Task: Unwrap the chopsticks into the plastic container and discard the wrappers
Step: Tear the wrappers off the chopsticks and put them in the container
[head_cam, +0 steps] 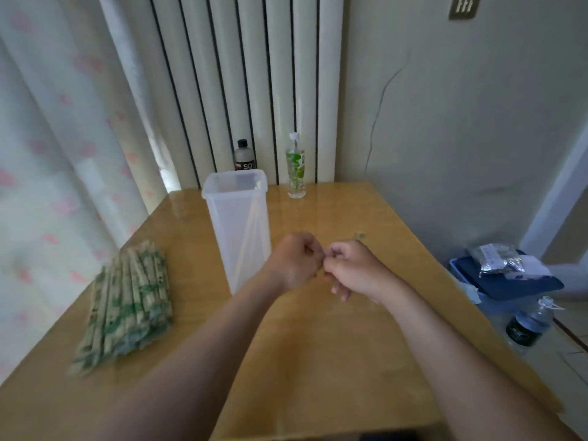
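- The left hand (294,262) and right hand (353,270) meet knuckle to knuckle above the middle of the wooden surface (318,361), just in front of the plastic container (237,218).
- Each grip is curled, the fingertips pinched together where the two hands touch. Whatever sits between them is too small and blurred to make out, so I cannot tell whether either grip holds anything.
- The plastic container is tall and translucent. It stands upright and open-topped toward the far side of the surface, with thin pale sticks leaning inside it.
- The bundle of wrapped chopsticks (127,300), in green-printed paper, lies on the left part of the surface, well apart from the hands.
- A dark bottle (244,155) and a green-labelled bottle (296,167) stand at the far edge.
- A blue bin (506,284) sits off to the right, below the surface.
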